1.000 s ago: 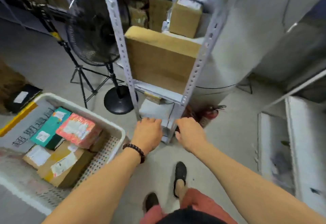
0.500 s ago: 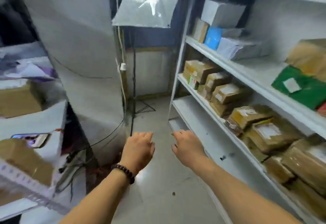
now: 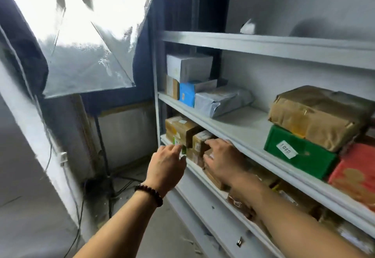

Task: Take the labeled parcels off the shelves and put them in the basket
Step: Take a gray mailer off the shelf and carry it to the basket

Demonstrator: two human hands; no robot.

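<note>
The left hand (image 3: 166,164) reaches with fingers loosely spread and holds nothing; its tips are at a small green-labelled parcel (image 3: 178,143), but blur hides whether they touch. The right hand (image 3: 223,160), just beside it at three o'clock, is empty too, its straight fingers stretched over the brown parcels (image 3: 187,131) stacked at the lower shelf's left end.

The shelf lip (image 3: 263,154) of the board above runs close over the right knuckles, so the gap is low. The upright post (image 3: 156,105) at twelve o'clock closes the left end. Open floor (image 3: 129,178) lies at nine o'clock, crossed by a lamp stand (image 3: 102,152) and cables.

At one o'clock sit a white box (image 3: 188,67), a blue box (image 3: 186,95) and a grey bag (image 3: 221,100). At three o'clock a paper bundle (image 3: 316,113) tops a green box (image 3: 298,152).
</note>
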